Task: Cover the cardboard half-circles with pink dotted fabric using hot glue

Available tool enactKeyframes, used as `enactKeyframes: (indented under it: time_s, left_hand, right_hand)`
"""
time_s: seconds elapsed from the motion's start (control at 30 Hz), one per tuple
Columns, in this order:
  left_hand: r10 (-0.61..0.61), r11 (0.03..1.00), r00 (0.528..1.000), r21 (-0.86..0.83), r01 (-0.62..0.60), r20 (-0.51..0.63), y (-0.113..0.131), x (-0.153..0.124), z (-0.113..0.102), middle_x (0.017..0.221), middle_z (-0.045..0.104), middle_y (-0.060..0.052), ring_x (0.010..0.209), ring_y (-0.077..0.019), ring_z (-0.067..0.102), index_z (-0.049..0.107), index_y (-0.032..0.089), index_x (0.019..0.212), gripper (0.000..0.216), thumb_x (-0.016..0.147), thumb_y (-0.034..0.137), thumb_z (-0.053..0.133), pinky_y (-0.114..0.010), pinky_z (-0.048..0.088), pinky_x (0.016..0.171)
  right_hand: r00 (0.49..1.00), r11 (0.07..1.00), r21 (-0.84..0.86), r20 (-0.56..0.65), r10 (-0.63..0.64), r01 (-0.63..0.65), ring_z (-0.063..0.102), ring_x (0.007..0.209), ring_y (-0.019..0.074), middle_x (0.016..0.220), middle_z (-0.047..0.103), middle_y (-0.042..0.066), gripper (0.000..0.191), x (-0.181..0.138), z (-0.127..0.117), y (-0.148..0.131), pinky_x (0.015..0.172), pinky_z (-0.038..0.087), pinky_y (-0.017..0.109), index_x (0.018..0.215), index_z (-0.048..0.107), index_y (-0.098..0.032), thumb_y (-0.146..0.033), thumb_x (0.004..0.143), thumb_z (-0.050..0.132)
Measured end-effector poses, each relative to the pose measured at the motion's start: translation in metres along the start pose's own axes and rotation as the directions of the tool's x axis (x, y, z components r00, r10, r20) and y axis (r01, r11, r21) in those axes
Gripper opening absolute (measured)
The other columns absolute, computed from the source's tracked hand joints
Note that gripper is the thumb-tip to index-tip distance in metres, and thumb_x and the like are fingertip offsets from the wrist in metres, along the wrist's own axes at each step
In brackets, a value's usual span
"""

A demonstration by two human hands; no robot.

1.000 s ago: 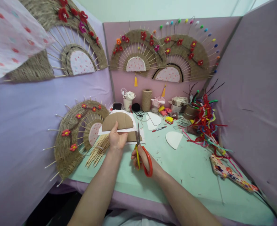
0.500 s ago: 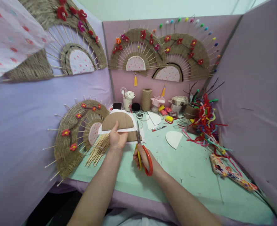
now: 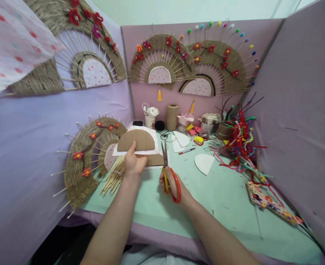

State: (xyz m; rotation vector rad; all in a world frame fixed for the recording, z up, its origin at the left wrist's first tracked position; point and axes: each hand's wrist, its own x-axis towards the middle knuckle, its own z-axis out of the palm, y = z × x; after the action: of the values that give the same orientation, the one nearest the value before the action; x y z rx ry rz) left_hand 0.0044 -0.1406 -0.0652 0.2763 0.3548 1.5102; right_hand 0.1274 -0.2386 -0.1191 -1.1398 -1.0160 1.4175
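My left hand pinches a half-round piece of cardboard together with the white fabric behind it, thumb on top and fingers underneath. The fabric sticks out past the cardboard's edge. Below lies another brown cardboard piece on white material, partly hidden by my hand. My right hand holds scissors with red and yellow handles. Their blades are slightly parted, point away from me and stand just right of the fabric, apart from it. A bundle of thin wooden sticks lies left of my left hand.
White half-round pieces and a pen lie right of centre. A twine spool, pots and a heap of coloured pipe cleaners line the back. A flowered glue gun rests at right. A twine fan leans at left.
My left hand has moved slightly left with the cardboard and fabric. The scissors have shifted a little right, away from the fabric, and their blades have opened somewhat.
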Motion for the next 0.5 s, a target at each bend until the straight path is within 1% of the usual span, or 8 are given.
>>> enactKeyframes:
  time_s: [0.07,0.13,0.23,0.33,0.5]
  left_hand:
    - [-0.052,0.998,0.998,0.03,0.051,0.025,0.003,-0.002,-0.001,0.093,0.073,-0.006,0.092,-0.0183,0.066,0.062,0.016,0.112,0.029,0.089,0.019,0.045,-0.04,0.044,0.097]
    - [-0.099,0.993,0.994,0.063,0.096,0.043,0.004,-0.005,-0.002,0.093,0.073,-0.005,0.093,-0.0183,0.066,0.061,0.017,0.113,0.03,0.088,0.018,0.045,-0.039,0.043,0.098]
    - [-0.159,0.983,0.986,0.105,0.153,0.049,0.002,-0.009,-0.003,0.092,0.073,-0.005,0.09,-0.0182,0.067,0.061,0.018,0.112,0.029,0.087,0.017,0.046,-0.04,0.041,0.099]
    - [-0.21,0.971,0.975,0.135,0.199,0.074,-0.001,-0.009,-0.005,0.093,0.073,-0.005,0.09,-0.0188,0.067,0.061,0.017,0.111,0.028,0.086,0.016,0.047,-0.042,0.04,0.101]
    - [-0.254,0.953,0.962,0.194,0.231,0.098,-0.002,-0.008,-0.008,0.094,0.072,-0.004,0.095,-0.0196,0.066,0.06,0.018,0.113,0.031,0.084,0.014,0.05,-0.042,0.039,0.102]
  right_hand:
    - [1.0,1.0,0.012,0.009,-0.017,0.016,0.043,0.045,0.0072,0.066,0.049,-0.002,0.059,-0.001,-0.003,-0.004,0.042,0.034,0.022,0.074,0.047,-0.018,-0.076,0.073,0.04]
    - [0.998,0.999,0.027,0.045,-0.047,0.046,0.043,0.046,0.0075,0.068,0.049,-0.002,0.059,-0.002,-0.005,-0.008,0.044,0.034,0.023,0.074,0.046,-0.018,-0.077,0.072,0.041]
    - [0.992,0.995,0.039,0.079,-0.098,0.095,0.045,0.049,0.0086,0.071,0.049,-0.001,0.059,-0.003,-0.008,-0.012,0.045,0.034,0.024,0.076,0.046,-0.019,-0.078,0.071,0.041]
    - [0.989,0.992,0.021,0.077,-0.122,0.121,0.045,0.05,0.0086,0.073,0.048,-0.001,0.059,-0.005,-0.011,-0.015,0.046,0.034,0.023,0.077,0.046,-0.019,-0.077,0.071,0.041]
    - [0.99,0.991,-0.049,0.065,-0.124,0.128,0.045,0.051,0.0087,0.073,0.049,-0.001,0.058,-0.007,-0.015,-0.018,0.048,0.035,0.023,0.078,0.046,-0.019,-0.076,0.074,0.039]
